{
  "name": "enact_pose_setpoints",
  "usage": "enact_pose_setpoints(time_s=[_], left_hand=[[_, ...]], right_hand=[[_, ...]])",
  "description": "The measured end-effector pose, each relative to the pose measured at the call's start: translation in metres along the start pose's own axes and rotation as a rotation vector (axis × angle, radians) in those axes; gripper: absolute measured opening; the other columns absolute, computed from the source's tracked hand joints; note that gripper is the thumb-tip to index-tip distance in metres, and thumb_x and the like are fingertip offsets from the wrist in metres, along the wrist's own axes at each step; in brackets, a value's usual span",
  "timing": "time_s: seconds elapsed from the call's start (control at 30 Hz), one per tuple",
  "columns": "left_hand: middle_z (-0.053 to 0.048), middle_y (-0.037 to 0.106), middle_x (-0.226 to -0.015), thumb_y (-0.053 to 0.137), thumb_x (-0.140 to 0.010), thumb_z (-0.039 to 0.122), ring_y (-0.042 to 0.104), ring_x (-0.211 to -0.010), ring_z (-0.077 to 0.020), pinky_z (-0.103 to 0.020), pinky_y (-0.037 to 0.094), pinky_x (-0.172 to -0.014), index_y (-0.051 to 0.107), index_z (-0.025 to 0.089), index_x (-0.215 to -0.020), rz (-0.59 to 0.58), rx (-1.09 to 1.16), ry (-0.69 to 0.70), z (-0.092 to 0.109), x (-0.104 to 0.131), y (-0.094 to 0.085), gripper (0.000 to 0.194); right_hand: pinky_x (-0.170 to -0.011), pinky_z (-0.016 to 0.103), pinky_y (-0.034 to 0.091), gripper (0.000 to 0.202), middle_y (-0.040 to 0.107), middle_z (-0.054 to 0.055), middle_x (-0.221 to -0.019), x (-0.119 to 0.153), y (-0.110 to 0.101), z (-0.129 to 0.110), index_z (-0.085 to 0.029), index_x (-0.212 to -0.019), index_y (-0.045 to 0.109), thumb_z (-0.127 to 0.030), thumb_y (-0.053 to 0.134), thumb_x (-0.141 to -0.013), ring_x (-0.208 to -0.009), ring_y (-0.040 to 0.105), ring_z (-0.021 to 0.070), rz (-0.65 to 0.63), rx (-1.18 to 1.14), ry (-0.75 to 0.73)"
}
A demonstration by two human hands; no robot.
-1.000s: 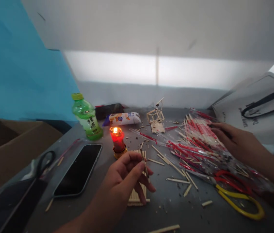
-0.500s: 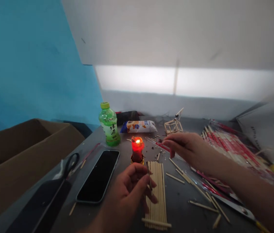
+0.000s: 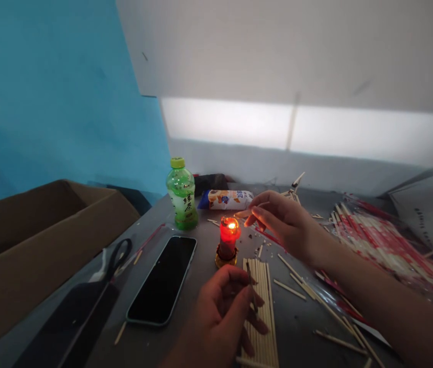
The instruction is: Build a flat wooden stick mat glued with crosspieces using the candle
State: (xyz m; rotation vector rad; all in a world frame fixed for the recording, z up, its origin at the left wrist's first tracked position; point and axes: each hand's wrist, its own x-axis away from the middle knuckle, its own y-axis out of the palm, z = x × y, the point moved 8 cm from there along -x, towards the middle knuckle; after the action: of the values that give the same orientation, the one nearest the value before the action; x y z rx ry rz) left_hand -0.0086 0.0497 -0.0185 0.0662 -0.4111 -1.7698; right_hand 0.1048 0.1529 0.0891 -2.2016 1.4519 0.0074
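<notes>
Head view's got both bare hands working over a grey counter (image 3: 208, 291) around a lit red candle (image 3: 228, 243) in a gold-coloured base. The right hand (image 3: 283, 225) is pinched on a short light stick (image 3: 242, 213), thumb against fingers, with the stick's end right by the flame; can't tell if they're actually touching. The left hand (image 3: 233, 312) is lower down and nearer the camera, with thumb and index finger clamped on a thin dark stick (image 3: 252, 291), other fingers kinda spread out. Under those fingers there's a flat panel of wooden sticks (image 3: 264, 301) laid side by side, sitting just in front of the candle and a bit right.

Loose wooden sticks (image 3: 289, 290) are scattered to the right of that, and further over is a big pile of sticks in red-and-clear wrappers (image 3: 385, 240). Left of the candle you've got a smartphone (image 3: 162, 281) with a dark screen, a green tea bottle (image 3: 181, 202) standing upright behind it, and a snack packet (image 3: 227, 200) lying behind the candle.
</notes>
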Motion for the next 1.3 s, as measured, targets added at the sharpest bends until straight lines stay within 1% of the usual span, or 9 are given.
enact_pose_setpoints(time_s=[0.17,0.37,0.47,0.67,0.73,0.97,1.03,1.13,1.3], left_hand=[[-0.002,0.067,-0.087,0.066,-0.093,0.041,0.071,-0.068,-0.0167,-0.021,0.051,-0.047,0.058,0.019,-0.101,0.007,-0.004,0.007,-0.0031,0.001,0.0001,0.024],[-0.003,0.067,-0.088,0.068,-0.092,0.043,0.072,-0.068,-0.0179,-0.021,0.051,-0.047,0.059,0.019,-0.1,0.016,-0.018,0.003,-0.0045,-0.0008,-0.0005,0.027],[-0.002,0.067,-0.087,0.068,-0.091,0.042,0.072,-0.068,-0.0174,-0.021,0.051,-0.047,0.059,0.019,-0.1,0.022,-0.029,0.005,-0.0045,-0.0013,-0.0015,0.026],[-0.001,0.066,-0.085,0.07,-0.09,0.037,0.071,-0.066,-0.0167,-0.021,0.05,-0.047,0.058,0.018,-0.1,0.05,-0.043,-0.019,-0.0069,-0.0018,-0.0019,0.024],[0.0,0.065,-0.082,0.071,-0.089,0.038,0.071,-0.065,-0.0167,-0.021,0.05,-0.046,0.058,0.019,-0.099,0.052,-0.048,-0.031,-0.0076,-0.0013,-0.0011,0.025],[0.001,0.066,-0.071,0.071,-0.087,0.045,0.07,-0.061,-0.0169,-0.021,0.05,-0.046,0.056,0.02,-0.094,0.053,-0.074,-0.064,-0.0072,-0.0008,-0.0009,0.029],[0.002,0.066,-0.068,0.071,-0.086,0.045,0.07,-0.06,-0.0168,-0.021,0.049,-0.045,0.055,0.02,-0.093,0.045,-0.081,-0.068,-0.0069,-0.0015,0.0001,0.03],[0.002,0.066,-0.065,0.069,-0.087,0.045,0.068,-0.058,-0.0162,-0.021,0.049,-0.045,0.054,0.02,-0.094,0.036,-0.109,-0.068,-0.0055,-0.0017,0.0017,0.03],[0.0,0.068,-0.064,0.067,-0.088,0.043,0.068,-0.059,-0.0162,-0.021,0.05,-0.047,0.055,0.019,-0.095,0.05,-0.126,-0.078,-0.0057,-0.0008,0.0008,0.028]], right_hand=[[-0.051,0.028,0.034,0.015,0.06,-0.003,-0.074,0.0029,0.0002,0.0049,-0.027,-0.103,0.054,-0.042,0.054,-0.102,-0.059,0.046,0.012,0.022,0.047,-0.032],[-0.055,0.03,0.037,0.013,0.066,-0.001,-0.081,0.0039,0.0012,0.0075,-0.027,-0.106,0.054,-0.04,0.055,-0.101,-0.062,0.051,0.0132,0.007,0.042,-0.046],[-0.055,0.029,0.038,0.013,0.068,0.0,-0.084,0.004,0.0025,0.006,-0.027,-0.106,0.055,-0.039,0.055,-0.101,-0.064,0.052,0.0137,0.003,0.057,-0.052],[-0.052,0.028,0.034,0.008,0.056,-0.005,-0.072,0.0035,0.0048,0.0022,-0.026,-0.103,0.057,-0.033,0.056,-0.101,-0.059,0.044,0.0122,0.014,0.101,-0.053],[-0.053,0.028,0.035,0.007,0.057,-0.005,-0.073,0.0035,0.0054,0.0005,-0.026,-0.103,0.057,-0.032,0.056,-0.101,-0.06,0.045,0.0119,0.016,0.099,-0.064],[-0.06,0.028,0.04,0.007,0.07,-0.001,-0.087,0.0047,0.0066,-0.0024,-0.023,-0.106,0.056,-0.028,0.057,-0.101,-0.071,0.057,0.0128,0.001,0.046,-0.084],[-0.058,0.028,0.039,0.007,0.07,-0.001,-0.087,0.0047,0.0068,-0.0013,-0.023,-0.106,0.056,-0.028,0.056,-0.101,-0.069,0.055,0.0123,0.0,0.046,-0.08],[-0.055,0.028,0.036,0.008,0.07,-0.001,-0.085,0.0037,0.0073,0.0018,-0.024,-0.108,0.056,-0.03,0.054,-0.102,-0.062,0.047,0.0112,0.007,0.065,-0.068],[-0.057,0.028,0.038,0.008,0.068,-0.001,-0.084,0.002,0.0072,0.0024,-0.024,-0.104,0.057,-0.032,0.055,-0.102,-0.065,0.049,0.0119,0.035,0.077,-0.073]])
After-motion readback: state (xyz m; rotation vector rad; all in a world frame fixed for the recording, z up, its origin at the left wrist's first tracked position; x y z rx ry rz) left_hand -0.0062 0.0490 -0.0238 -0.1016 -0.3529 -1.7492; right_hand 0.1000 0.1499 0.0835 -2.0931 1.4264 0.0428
